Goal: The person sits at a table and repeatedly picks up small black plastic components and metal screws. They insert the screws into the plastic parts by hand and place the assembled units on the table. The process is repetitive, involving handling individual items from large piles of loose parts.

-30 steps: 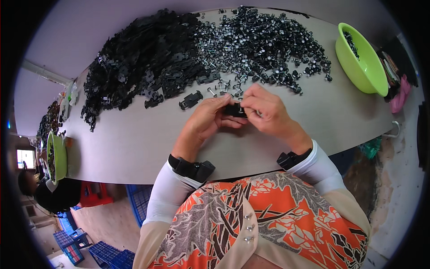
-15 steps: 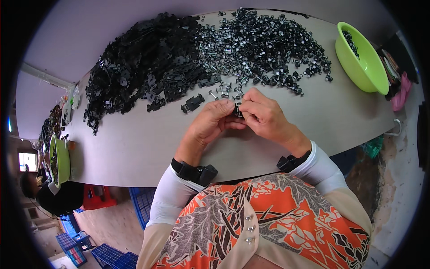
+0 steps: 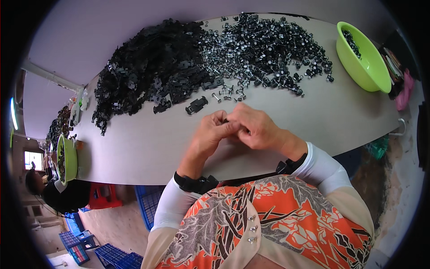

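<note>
Over the near middle of the table, my left hand [image 3: 209, 136] and my right hand [image 3: 259, 127] are pressed together, both closed. Between their fingertips is a small black plastic part [image 3: 225, 121], mostly covered by the fingers. Just beyond them lie a flat black chassis-like piece [image 3: 196, 105] and a few loose wheel axles [image 3: 227, 92], short silvery rods with round ends. Farther off, a heap of black chassis-like pieces [image 3: 145, 71] spreads on the left. It meets a heap of wheel axles [image 3: 268, 51] on the right.
At the table's [image 3: 130, 157] right end stands a lime-green basin [image 3: 374, 69] with some axles inside. Another green basin [image 3: 69, 157] sits at the left edge, near a person in black [image 3: 67, 195]. Blue crates [image 3: 107, 253] and a red stool [image 3: 104, 196] are on the floor.
My hands have drawn slightly toward me and closed tighter together, so the black part between them is now mostly hidden. The whole view has shifted slightly.
</note>
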### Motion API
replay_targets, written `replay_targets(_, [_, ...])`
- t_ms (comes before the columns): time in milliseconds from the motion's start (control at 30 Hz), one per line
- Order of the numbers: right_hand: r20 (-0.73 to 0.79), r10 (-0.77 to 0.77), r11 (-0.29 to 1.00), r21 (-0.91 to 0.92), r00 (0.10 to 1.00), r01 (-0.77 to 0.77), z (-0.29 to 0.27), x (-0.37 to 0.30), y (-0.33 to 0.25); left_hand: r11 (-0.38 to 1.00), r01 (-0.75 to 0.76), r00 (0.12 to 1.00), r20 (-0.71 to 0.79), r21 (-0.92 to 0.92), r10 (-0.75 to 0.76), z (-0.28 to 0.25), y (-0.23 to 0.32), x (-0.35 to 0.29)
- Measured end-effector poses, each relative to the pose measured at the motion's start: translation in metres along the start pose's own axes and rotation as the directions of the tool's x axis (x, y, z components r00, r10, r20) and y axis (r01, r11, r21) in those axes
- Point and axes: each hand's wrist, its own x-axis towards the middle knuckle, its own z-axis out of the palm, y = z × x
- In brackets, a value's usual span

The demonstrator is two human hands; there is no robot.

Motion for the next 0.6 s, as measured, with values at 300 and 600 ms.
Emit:
replay_targets(300, [-0.034,0.408,0.907,-0.102,0.913,-0.409,-0.02,-0.009,0.034,0.997,-0.068,0.841,-0.536,0.043,0.08,-0.032,0.022,-0.13])
replay_targets(600, [0.169,0.371,0.847,-0.465,0.913,-0.258,-0.001,-0.006,0.017,0.55,0.662,0.63,-0.776,0.509,-0.04,-0.093,0.019,-0.249])
